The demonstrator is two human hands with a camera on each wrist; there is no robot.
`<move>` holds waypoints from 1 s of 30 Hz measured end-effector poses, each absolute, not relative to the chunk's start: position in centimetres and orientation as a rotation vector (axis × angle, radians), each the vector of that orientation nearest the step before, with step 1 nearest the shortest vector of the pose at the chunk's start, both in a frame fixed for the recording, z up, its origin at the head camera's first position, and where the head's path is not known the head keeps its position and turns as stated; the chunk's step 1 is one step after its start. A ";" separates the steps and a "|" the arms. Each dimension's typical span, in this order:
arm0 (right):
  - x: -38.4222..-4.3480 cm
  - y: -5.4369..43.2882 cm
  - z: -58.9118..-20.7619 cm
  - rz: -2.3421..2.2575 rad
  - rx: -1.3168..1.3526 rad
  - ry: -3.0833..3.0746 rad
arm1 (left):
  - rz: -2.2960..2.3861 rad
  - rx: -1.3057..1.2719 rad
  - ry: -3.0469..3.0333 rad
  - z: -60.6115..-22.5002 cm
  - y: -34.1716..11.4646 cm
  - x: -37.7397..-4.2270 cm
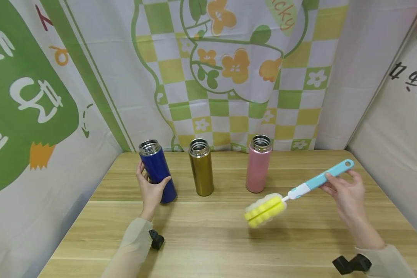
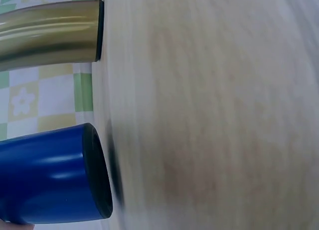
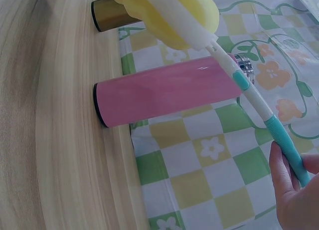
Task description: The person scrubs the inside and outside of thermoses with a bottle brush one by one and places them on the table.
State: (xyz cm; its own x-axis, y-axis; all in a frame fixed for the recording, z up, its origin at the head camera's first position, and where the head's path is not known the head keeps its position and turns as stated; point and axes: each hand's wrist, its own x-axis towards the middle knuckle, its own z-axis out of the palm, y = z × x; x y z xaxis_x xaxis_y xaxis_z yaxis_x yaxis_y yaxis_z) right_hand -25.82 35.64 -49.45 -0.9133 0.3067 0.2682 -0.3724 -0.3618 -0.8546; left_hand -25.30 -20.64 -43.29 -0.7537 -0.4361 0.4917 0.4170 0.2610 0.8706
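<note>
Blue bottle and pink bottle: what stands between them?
In the head view, the gold bottle stands between the blue bottle and the pink bottle, nearer the blue one.

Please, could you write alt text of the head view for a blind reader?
A person's left hand grips a tilted blue bottle while the right hand holds a yellow sponge brush by its light-blue handle. A gold bottle and a pink bottle stand open on a wooden table.

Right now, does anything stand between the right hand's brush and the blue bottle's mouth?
In the head view, the gold bottle crosses the straight line from the brush's yellow head to the mouth of the blue bottle. The mouth is uncovered. Depth is unclear; the brush might pass in front.
</note>
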 end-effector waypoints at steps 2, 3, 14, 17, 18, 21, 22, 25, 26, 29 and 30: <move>-25.8 35.6 -49.4 2.301 0.103 -1.475 | -1.577 0.005 -1.848 -42.9 -20.5 -25.0; -25.8 35.6 -49.3 2.303 0.112 -1.475 | -1.579 -0.002 -1.851 -42.6 -20.4 -24.8; -25.5 35.1 -48.7 2.355 0.113 -1.464 | -1.594 -0.039 -1.919 -41.7 -20.4 -23.9; -26.3 35.7 -49.9 2.282 0.094 -1.511 | -1.598 -0.033 -1.945 -41.4 -20.5 -23.3; -26.3 35.7 -49.9 2.283 0.096 -1.512 | -1.598 -0.031 -1.955 -41.4 -20.6 -23.2; -26.2 35.6 -49.8 2.294 0.108 -1.509 | -1.609 -0.033 -1.981 -41.6 -20.9 -22.8; -26.2 35.6 -49.8 2.297 0.112 -1.507 | -1.617 -0.036 -1.983 -41.8 -21.1 -22.8; -26.3 35.5 -49.8 2.311 0.131 -1.499 | -1.616 -0.027 -1.996 -42.7 -21.7 -22.8; -26.3 35.4 -49.8 2.301 0.128 -1.508 | -1.614 -0.024 -2.000 -43.0 -21.8 -22.8; -26.4 35.3 -49.8 2.291 0.130 -1.512 | -1.588 -0.020 -2.018 -43.7 -22.1 -22.9; -26.4 35.3 -49.8 2.288 0.127 -1.514 | -1.575 -0.020 -2.023 -43.8 -22.1 -22.9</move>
State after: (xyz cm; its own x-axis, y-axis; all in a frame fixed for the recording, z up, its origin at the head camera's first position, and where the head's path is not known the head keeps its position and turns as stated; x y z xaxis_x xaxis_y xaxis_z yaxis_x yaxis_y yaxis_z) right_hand -26.37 35.29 -49.75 -0.9188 0.2715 0.2866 -0.3699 -0.3382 -0.8654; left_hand -22.89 -22.08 -43.79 -0.8378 -0.3237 0.4397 0.3468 0.3064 0.8865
